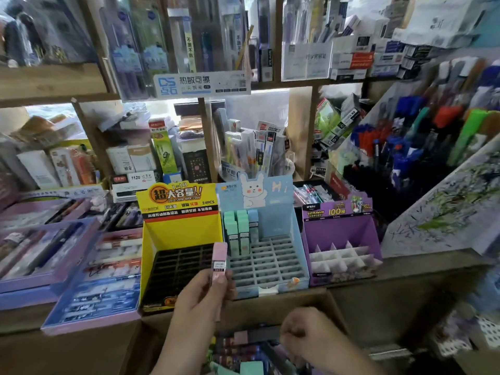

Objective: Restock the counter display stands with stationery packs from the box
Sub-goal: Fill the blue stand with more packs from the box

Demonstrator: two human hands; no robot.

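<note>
Left hand [200,296] pinches pink pack [219,262] upright before blue stand [270,255]; right hand [305,334] fingers curled inside box [270,307], maybe gripping something, cannot tell.

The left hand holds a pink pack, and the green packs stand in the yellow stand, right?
No. The left hand holds the pink pack, but the green packs stand in the blue bunny stand, as the head view shows.

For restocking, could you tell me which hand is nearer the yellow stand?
Left: the left hand holds a pink pack before the yellow stand; the right hand is lower, over the box.
</note>
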